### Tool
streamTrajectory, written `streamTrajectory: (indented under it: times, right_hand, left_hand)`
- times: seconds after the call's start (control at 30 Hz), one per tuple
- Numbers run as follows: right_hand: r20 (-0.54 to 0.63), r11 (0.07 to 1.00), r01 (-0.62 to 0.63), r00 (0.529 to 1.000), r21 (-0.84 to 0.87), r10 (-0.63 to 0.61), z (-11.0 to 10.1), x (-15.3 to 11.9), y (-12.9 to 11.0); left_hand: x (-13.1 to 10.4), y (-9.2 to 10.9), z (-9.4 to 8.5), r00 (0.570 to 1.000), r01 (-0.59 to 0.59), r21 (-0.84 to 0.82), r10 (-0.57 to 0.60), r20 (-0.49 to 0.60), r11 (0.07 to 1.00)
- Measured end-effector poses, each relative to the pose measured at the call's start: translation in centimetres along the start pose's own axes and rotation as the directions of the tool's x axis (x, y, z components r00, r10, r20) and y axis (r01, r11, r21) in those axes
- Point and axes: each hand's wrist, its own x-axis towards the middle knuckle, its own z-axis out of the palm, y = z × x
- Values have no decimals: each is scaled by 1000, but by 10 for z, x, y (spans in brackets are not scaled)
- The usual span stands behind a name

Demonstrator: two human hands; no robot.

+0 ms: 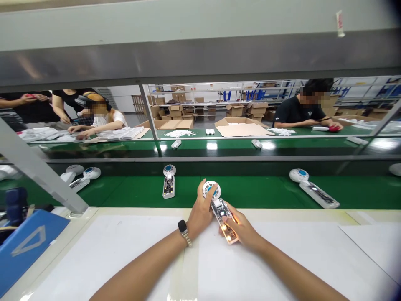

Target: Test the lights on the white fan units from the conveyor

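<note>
A white device with a round, blue-centred head and an open body showing a circuit board (227, 230) is held between my two hands above the near edge of the green belt. My left hand (202, 209) grips its round head, fingers over the rim. Around the body is my right hand (242, 230), its thumb on the board. Orange light glows along the lower part of the board. Similar open devices lie on the belt, one (168, 186) left of my hands and another (319, 194) to the right.
White sheets (282, 259) cover the worktable. A blue bin (31, 246) stands at the left beside a slanted metal post (40, 167). A wide metal beam (200, 62) crosses overhead. Beyond the belt, several people work among cardboard and white parts.
</note>
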Motion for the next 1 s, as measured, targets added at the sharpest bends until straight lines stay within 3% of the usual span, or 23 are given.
streamTrajectory:
  times: [0.23, 0.63, 1.0]
  right_hand:
    - [14, 1000, 12, 1000, -19, -12, 1, -2, -5]
    - [4, 997, 0, 1000, 73, -1, -1, 3, 13]
    - [-52, 1000, 1, 999, -13, -1, 1, 1, 8]
  left_hand:
    - [0, -2, 1, 1000, -6, -1, 6, 11, 1000]
    - [-1, -2, 1, 1000, -2, -15, 2, 18, 1000]
    - [-1, -3, 1, 999, -8, -7, 9, 52, 1000]
